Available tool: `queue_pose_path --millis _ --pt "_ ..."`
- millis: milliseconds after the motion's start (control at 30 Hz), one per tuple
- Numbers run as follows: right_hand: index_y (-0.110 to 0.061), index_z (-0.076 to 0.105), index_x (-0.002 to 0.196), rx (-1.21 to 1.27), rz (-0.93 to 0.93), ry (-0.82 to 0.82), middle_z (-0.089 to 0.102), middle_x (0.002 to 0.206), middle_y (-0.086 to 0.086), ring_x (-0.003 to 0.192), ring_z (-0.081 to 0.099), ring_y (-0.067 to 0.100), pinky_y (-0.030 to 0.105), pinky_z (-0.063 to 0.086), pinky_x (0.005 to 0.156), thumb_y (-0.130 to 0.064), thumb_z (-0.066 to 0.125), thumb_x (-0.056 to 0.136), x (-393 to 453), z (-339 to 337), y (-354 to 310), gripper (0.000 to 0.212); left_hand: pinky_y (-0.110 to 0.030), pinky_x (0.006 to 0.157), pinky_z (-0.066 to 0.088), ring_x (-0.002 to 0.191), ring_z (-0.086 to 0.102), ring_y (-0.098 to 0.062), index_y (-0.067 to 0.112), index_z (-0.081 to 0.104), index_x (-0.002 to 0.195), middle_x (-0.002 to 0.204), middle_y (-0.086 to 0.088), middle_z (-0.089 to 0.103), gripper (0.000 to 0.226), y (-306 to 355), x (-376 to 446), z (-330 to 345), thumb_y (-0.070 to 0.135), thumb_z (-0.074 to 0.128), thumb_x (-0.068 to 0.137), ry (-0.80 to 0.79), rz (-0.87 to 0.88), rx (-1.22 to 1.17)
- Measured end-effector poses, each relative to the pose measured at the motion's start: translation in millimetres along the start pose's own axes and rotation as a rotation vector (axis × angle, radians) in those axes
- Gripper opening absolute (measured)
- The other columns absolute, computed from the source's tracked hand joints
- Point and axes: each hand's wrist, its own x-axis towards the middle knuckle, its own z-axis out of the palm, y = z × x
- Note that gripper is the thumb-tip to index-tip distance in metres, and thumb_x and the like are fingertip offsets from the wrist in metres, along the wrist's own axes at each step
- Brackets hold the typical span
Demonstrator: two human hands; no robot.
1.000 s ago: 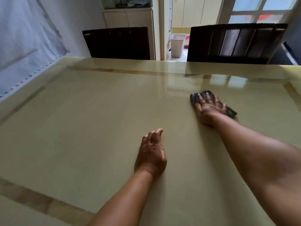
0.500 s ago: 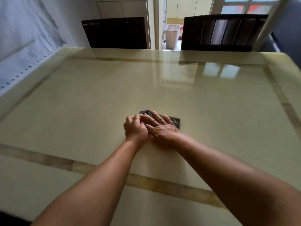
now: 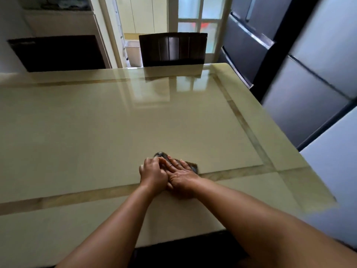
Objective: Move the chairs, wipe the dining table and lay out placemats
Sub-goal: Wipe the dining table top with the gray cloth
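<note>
A glossy cream dining table (image 3: 96, 132) with a tan inlay band fills the view. A small dark grey cloth (image 3: 192, 165) lies on it near the front right part of the inlay. My right hand (image 3: 181, 176) presses flat on the cloth, fingers spread. My left hand (image 3: 153, 174) sits beside it, touching it, fingertips curled onto the cloth's left part. Most of the cloth is hidden under both hands. Two dark wooden chairs stand at the far edge: one chair (image 3: 172, 49) in the middle, another chair (image 3: 58, 53) at the far left.
A large grey refrigerator (image 3: 289, 78) stands close to the table's right edge. A white bin (image 3: 133, 53) sits on the floor in the doorway behind the chairs. A cream cabinet (image 3: 63, 22) stands at the far left.
My right hand dragged the cloth from the far right back toward me, and my left hand joined it on the cloth. The view has since swung right, and both hands sit nearer the front inlay.
</note>
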Motion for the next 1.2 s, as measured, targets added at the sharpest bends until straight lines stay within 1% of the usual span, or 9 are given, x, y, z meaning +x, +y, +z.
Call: queue_pose_path --millis 100,433,533,600,700,800,933,1033,1200 --pt "-0.023 -0.008 0.149 0.01 0.127 -0.002 -0.016 0.157 -0.002 0.143 -0.02 0.015 0.033 -0.016 0.111 -0.044 0.025 0.097 -33 -3 30 0.065 -0.025 0.105 0.025 0.121 0.037 -0.031 0.018 0.057 0.119 0.135 -0.008 0.044 0.041 32 -16 23 0.004 0.039 0.085 -0.082 0.122 -0.048" --pt "-0.025 -0.004 0.15 0.092 0.334 -0.02 -0.016 0.157 -0.004 0.145 -0.013 0.018 0.037 -0.002 0.117 -0.036 0.031 0.099 -122 -17 143 0.063 -0.023 0.114 0.02 0.137 0.03 -0.022 0.009 0.043 0.135 0.148 -0.007 0.032 0.048 133 -52 100 0.002 0.042 0.088 -0.401 0.296 -0.087" --pt "-0.026 0.001 0.151 0.101 0.361 -0.02 -0.012 0.158 -0.004 0.146 -0.01 0.021 0.034 0.003 0.118 -0.028 0.038 0.099 -150 -19 185 0.063 -0.032 0.112 0.031 0.128 0.043 -0.028 0.006 0.052 0.127 0.139 -0.012 0.046 0.041 172 -62 125 -0.001 0.043 0.088 -0.511 0.305 -0.116" --pt "-0.03 0.011 0.15 0.177 0.397 0.065 -0.006 0.159 -0.005 0.146 -0.003 0.02 0.034 0.006 0.118 -0.022 0.039 0.099 -177 -15 216 0.059 -0.033 0.102 0.041 0.117 0.053 -0.031 0.005 0.059 0.118 0.125 -0.017 0.058 0.034 200 -71 141 -0.001 0.044 0.089 -0.588 0.304 -0.115" --pt "-0.034 0.028 0.146 0.266 0.44 0.169 0.01 0.159 -0.006 0.143 0.016 0.017 0.031 0.015 0.116 -0.022 0.037 0.099 -216 -13 247 0.049 -0.024 0.084 0.041 0.104 0.056 -0.027 0.003 0.059 0.116 0.121 -0.02 0.061 0.029 236 -86 161 0.002 0.047 0.09 -0.654 0.331 -0.065" --pt "-0.036 0.034 0.143 0.263 0.461 0.315 0.022 0.156 -0.008 0.138 0.028 0.018 0.026 0.02 0.112 -0.015 0.038 0.096 -244 -22 263 0.051 -0.027 0.086 0.043 0.102 0.054 -0.025 0.008 0.053 0.123 0.123 -0.017 0.057 0.032 271 -98 176 0.016 0.047 0.092 -0.494 0.295 -0.042" --pt "-0.034 0.031 0.143 0.414 0.508 0.669 0.031 0.152 -0.004 0.133 0.036 0.018 0.018 0.026 0.102 -0.004 0.043 0.09 -286 -45 259 0.062 -0.045 0.099 0.044 0.113 0.054 -0.034 0.006 0.048 0.122 0.124 -0.019 0.055 0.042 316 -125 189 0.035 0.042 0.093 -0.458 0.231 -0.173" --pt "-0.026 0.024 0.145 0.479 0.501 0.812 0.04 0.146 0.004 0.128 0.043 0.022 0.022 0.033 0.101 -0.007 0.052 0.088 -319 -58 248 0.066 -0.045 0.089 0.053 0.095 0.066 -0.03 0.008 0.057 0.102 0.102 -0.014 0.067 0.031 343 -149 188 0.036 0.052 0.089 -0.452 0.217 -0.447" --pt "-0.023 0.009 0.149 0.521 0.677 0.929 0.038 0.147 0.012 0.13 0.042 0.027 0.038 0.035 0.108 -0.024 0.053 0.091 -400 -52 225 0.073 -0.034 0.074 0.058 0.076 0.068 -0.025 0.012 0.065 0.082 0.084 -0.01 0.07 0.024 365 -216 187 0.033 0.072 0.073 -0.559 0.223 -0.479"
